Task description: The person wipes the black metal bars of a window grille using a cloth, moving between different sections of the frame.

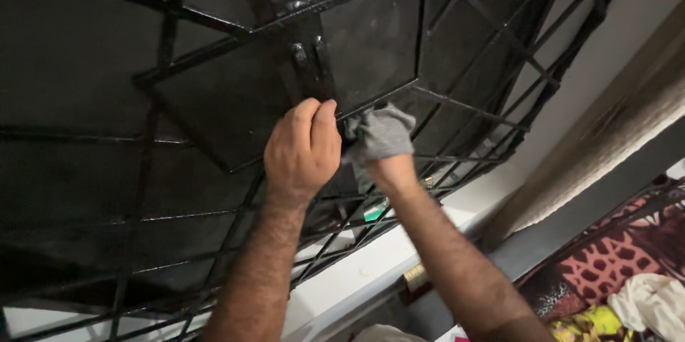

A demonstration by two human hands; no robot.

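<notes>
A black metal window grille with diagonal bars fills most of the view. My left hand grips one of its bars near the centre, just below a bolted bracket. Right beside it, my right hand is wrapped in a grey cloth that presses against the grille bar. Most of the right hand is hidden under the cloth.
A white window sill runs below the grille. A white wall and a brown frame stand at the right. Patterned fabric and a white cloth lie at the bottom right.
</notes>
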